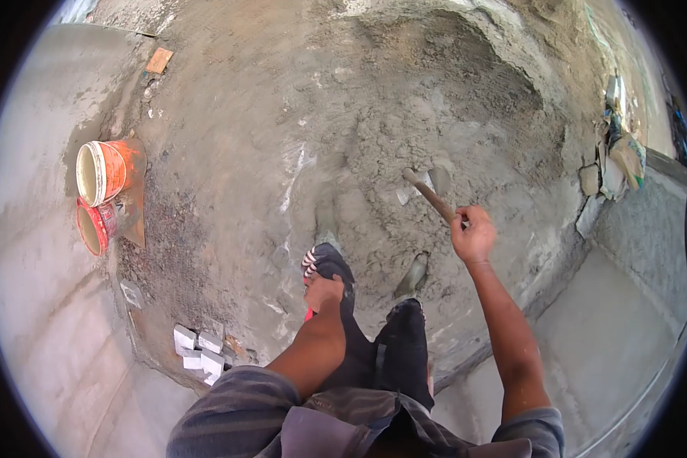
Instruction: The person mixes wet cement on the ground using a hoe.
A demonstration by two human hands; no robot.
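My right hand [474, 235] is closed round a brown wooden tool handle [432, 196], which slants up and left over wet grey mortar [374, 191]. A small grey shape and a pale piece show beside the handle; I cannot make out the tool's head. My left hand [325, 291] is closed on the dark trouser leg [336, 263] near its striped edge, around my left knee. My mortar-coated feet stand in the mix, the right foot [413, 275] showing just beyond the other trouser leg.
An orange bucket [113, 172] and a red-rimmed bucket [95, 227] lie tipped at the left. Several pale blocks [198, 353] sit at lower left, and a brick piece [159, 60] at upper left. Bags [627, 159] and rubble stand at the right edge. A mortar mound [466, 69] rises ahead.
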